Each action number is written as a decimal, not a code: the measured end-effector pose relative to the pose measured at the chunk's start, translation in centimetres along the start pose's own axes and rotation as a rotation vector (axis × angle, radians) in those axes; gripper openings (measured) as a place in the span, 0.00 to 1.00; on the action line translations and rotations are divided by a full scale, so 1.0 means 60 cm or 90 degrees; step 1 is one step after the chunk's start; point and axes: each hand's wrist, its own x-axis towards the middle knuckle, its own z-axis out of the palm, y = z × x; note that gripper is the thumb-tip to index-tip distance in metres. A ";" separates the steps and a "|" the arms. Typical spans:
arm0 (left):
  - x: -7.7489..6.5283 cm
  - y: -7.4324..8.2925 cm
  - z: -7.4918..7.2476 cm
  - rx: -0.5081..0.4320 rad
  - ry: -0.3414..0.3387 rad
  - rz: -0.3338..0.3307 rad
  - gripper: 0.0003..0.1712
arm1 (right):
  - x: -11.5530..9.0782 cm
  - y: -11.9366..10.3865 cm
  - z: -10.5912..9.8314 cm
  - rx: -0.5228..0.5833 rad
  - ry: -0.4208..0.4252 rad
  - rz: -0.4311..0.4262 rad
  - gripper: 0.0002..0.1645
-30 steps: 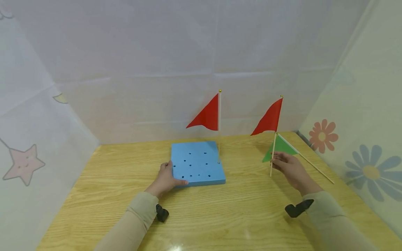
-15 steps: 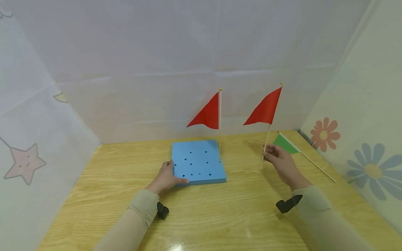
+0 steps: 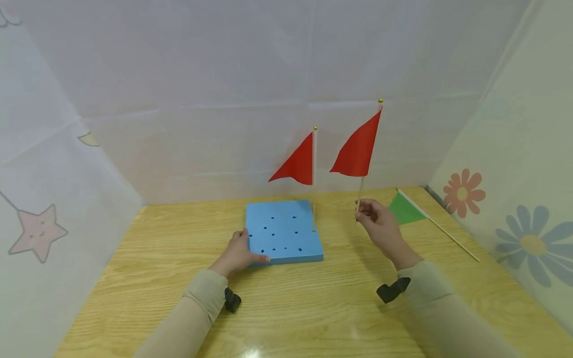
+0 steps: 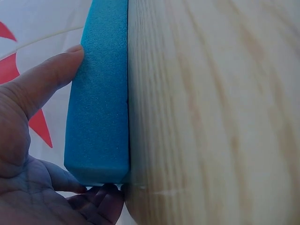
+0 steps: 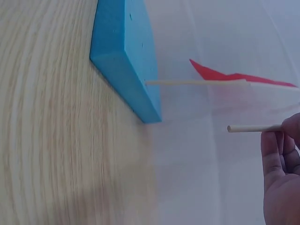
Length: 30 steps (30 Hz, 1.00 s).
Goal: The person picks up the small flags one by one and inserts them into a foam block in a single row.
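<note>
A square blue foam block (image 3: pixel 284 226) with several small holes on top lies on the table. My left hand (image 3: pixel 235 254) holds its front left corner, thumb along the front and fingers at the left side. Near the block's right edge a red flag (image 3: pixel 302 164) stands upright in a hole. My right hand (image 3: pixel 379 226) pinches the thin wooden stick of a second red flag (image 3: pixel 358 149), right of the block. In the right wrist view the stick's lower end (image 5: pixel 243 128) is bare and apart from the block. This flag leans slightly right at its top.
A green flag (image 3: pixel 406 209) lies on the wooden table (image 3: pixel 286 308) at the right, its stick slanting toward the front. White sheets (image 3: pixel 233 79) with printed flowers and a star hang behind and at both sides.
My right hand has carried the second red flag left and upward, away from the green flag and toward the block. The left hand stays at the block's corner.
</note>
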 end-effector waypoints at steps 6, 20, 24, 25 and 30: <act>-0.001 0.001 0.001 -0.003 0.000 0.000 0.70 | 0.002 -0.015 0.019 -0.019 -0.023 0.003 0.16; -0.004 0.002 0.000 -0.008 0.001 0.005 0.70 | 0.025 -0.022 0.084 -0.044 -0.052 0.008 0.14; -0.006 0.001 0.001 -0.009 -0.002 0.014 0.69 | 0.028 -0.024 0.106 -0.042 -0.048 0.014 0.10; -0.006 0.000 0.001 -0.010 -0.003 0.014 0.69 | 0.029 -0.025 0.111 -0.043 -0.047 0.018 0.10; -0.007 0.001 -0.001 -0.008 0.005 0.014 0.70 | 0.036 -0.020 0.136 -0.060 -0.050 0.024 0.13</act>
